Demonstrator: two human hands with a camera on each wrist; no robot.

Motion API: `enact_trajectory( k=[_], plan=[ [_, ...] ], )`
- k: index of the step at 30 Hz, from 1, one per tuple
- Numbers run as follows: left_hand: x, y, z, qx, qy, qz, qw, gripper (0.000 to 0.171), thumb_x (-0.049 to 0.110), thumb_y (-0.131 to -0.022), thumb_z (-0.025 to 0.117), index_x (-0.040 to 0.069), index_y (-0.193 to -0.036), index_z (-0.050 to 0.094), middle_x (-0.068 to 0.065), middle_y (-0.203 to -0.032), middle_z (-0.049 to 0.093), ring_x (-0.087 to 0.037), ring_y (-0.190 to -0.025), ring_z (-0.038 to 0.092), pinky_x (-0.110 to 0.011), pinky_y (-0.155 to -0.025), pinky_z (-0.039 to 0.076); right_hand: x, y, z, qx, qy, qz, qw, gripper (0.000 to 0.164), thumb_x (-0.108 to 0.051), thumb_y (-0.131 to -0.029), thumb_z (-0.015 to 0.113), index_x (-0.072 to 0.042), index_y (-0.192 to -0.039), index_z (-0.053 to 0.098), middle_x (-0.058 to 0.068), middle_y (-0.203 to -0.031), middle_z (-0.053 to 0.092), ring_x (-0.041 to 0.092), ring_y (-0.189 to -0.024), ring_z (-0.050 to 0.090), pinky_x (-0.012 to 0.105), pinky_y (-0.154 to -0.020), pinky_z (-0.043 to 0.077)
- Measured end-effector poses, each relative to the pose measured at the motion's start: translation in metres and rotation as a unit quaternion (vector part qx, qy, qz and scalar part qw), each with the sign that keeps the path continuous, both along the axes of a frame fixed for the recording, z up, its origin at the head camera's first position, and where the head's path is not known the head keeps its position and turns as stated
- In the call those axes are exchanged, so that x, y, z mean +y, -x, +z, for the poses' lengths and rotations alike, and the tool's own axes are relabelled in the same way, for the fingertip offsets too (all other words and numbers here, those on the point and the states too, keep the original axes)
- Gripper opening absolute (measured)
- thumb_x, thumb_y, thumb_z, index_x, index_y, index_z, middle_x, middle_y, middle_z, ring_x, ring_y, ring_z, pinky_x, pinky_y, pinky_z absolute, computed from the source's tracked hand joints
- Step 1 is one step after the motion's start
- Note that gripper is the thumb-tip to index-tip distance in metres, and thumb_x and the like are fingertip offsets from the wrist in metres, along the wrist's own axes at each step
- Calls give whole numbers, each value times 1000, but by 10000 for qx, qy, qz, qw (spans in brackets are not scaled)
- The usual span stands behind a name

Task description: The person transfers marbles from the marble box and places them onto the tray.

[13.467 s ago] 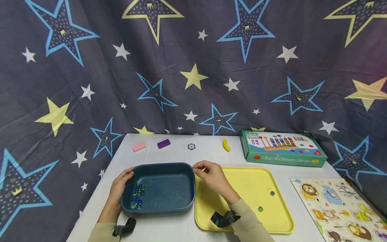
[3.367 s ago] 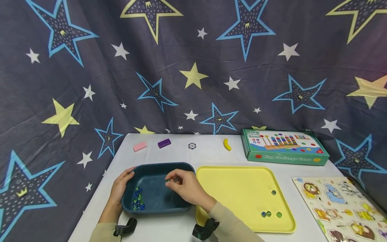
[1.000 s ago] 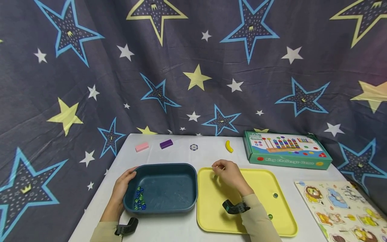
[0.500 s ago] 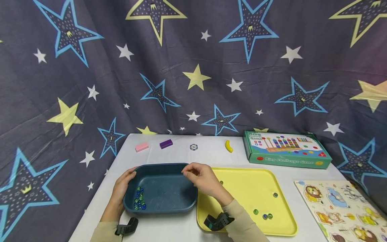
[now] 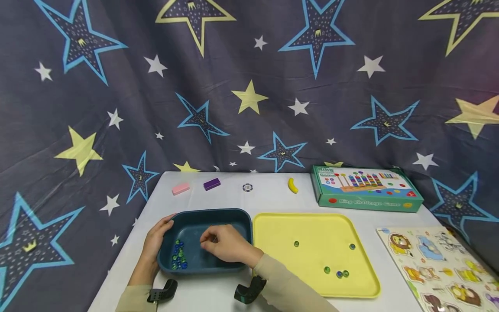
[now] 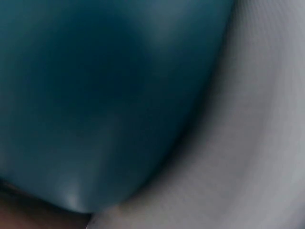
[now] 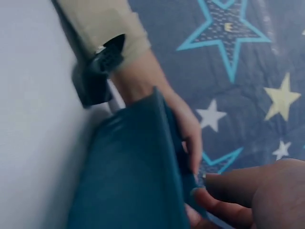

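A dark teal rectangular tub [image 5: 210, 269] stands on the white table. My left hand [image 5: 153, 240] grips its left end, thumb at the rim; the left wrist view shows the tub's outer wall [image 6: 105, 119] close up. A cluster of blue and green glass marbles [image 5: 179, 255] lies at the tub's left inside. Over the tub's middle is my right hand [image 5: 226, 245], fingers loosely bent and pointing at the marbles, with nothing visible between fingertips and thumb. Several marbles [image 5: 327, 269] lie apart on a yellow tray [image 5: 288, 277] to the right of the tub.
Along the back are a pink block [image 5: 181, 188], a purple block [image 5: 212, 184], a poker chip [image 5: 247, 187], a toy banana [image 5: 293, 186] and a green Ring Challenge Game box [image 5: 366, 190]. An animal puzzle board [image 5: 436, 268] lies at right. A star-patterned cloth [image 5: 249, 130] hangs behind.
Earlier my right hand pinched a marble in the tub, then let one go on the tray's left part. It has since moved left, back over the tub. More marbles show on the tray.
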State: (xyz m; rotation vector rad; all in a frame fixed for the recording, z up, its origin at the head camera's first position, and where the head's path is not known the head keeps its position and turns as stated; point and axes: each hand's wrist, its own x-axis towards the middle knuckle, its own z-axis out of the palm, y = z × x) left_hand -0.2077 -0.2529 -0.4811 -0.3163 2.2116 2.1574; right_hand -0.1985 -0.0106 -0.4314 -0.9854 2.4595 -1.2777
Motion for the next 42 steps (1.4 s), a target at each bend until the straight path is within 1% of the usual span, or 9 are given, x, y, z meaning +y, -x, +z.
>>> enact_trajectory(
  k=[7,12,18,22,25,29,32,36,42],
  plan=[
    [-1,-1,2,-187,-457,10,9988,44,32,-95,44,9,-132,43,-6,-132,44,-19,-116,40,-25,-90,37,-22,-1,-5,-36,-816,361,9960,24,-27,-86,61,-11,-104,64,-14,-80,61,-5,-69,52,16,-64,43],
    [0,1,2,-202,-515,10,9985,41,29,-96,43,8,-132,44,-5,-130,45,-20,-115,41,-27,-89,38,-33,0,-6,-19,-1155,497,9921,28,-26,-83,65,-11,-106,63,-14,-74,59,-4,-64,52,16,-62,42],
    [1,3,-1,-155,-385,-17,9991,41,29,-96,42,8,-132,44,-4,-130,45,-19,-116,41,-26,-90,37,-45,-2,-9,47,-1514,413,9876,28,-19,-78,70,-10,-104,65,-12,-65,55,-1,-55,46,15,-59,38],
    [1,3,-3,-169,-277,9,9995,41,31,-96,42,10,-132,44,-3,-131,44,-18,-117,40,-27,-91,36,-51,-4,-12,-121,-1564,563,9860,26,-13,-80,65,-10,-106,66,-11,-73,63,-1,-59,48,14,-63,40],
    [0,3,-3,-185,-240,15,9995,42,32,-96,42,11,-132,44,-2,-131,44,-17,-116,41,-26,-90,36,-55,-3,-13,-319,-1592,650,9846,25,-12,-82,62,-12,-107,66,-14,-76,64,-2,-61,50,14,-65,41],
    [4,-3,10,-191,-348,-21,9992,41,27,-97,41,8,-132,42,-5,-131,44,-19,-116,40,-27,-91,36,-60,-1,-16,-464,-1594,749,9833,23,-12,-83,62,-13,-106,67,-16,-67,59,-2,-57,50,14,-59,40],
    [5,-4,14,-190,-419,-23,9989,41,27,-97,41,7,-132,42,-6,-131,44,-20,-116,40,-27,-91,36,-62,-1,-18,-535,-1534,798,9835,18,-10,-83,62,-13,-99,69,-15,-66,59,-3,-58,52,13,-58,41],
    [1,0,4,-96,-379,-8,9992,44,33,-95,45,9,-131,44,-3,-128,47,-17,-114,42,-25,-89,37,-63,-1,-19,-633,-1450,781,9843,12,-9,-83,63,-14,-90,70,-14,-69,63,-5,-60,53,13,-58,42],
    [0,1,1,37,-261,-39,9996,46,36,-94,45,9,-131,45,0,-125,50,-15,-111,45,-23,-86,39,-63,0,-20,-677,-1352,874,9846,10,-9,-82,64,-17,-83,70,-14,-69,63,-5,-61,53,12,-62,42]
  ],
)
